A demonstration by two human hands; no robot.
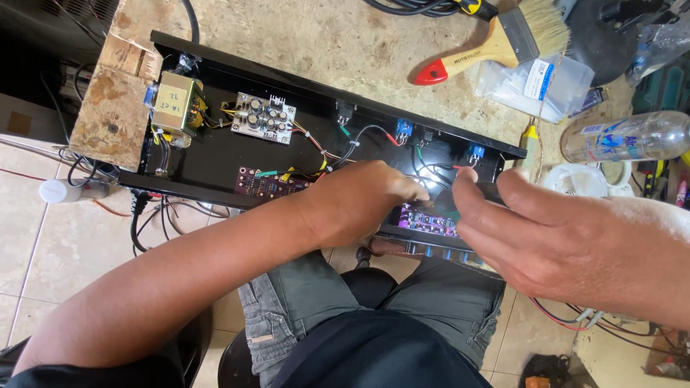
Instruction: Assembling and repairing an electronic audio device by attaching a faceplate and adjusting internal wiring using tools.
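Under your left hand [359, 201], curled knuckles-up with its grasp hidden, and your right hand [546, 230], pinching a dark slim tool [478, 190], a slip could snag the thin wires [374, 133] or nick the purple circuit board [428, 219]. That board sits between both hands at the near edge of the black chassis [215, 154].

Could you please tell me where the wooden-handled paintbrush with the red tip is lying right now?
The wooden-handled paintbrush with the red tip lies at the top right of the head view, on the worn workbench behind the black metal chassis.
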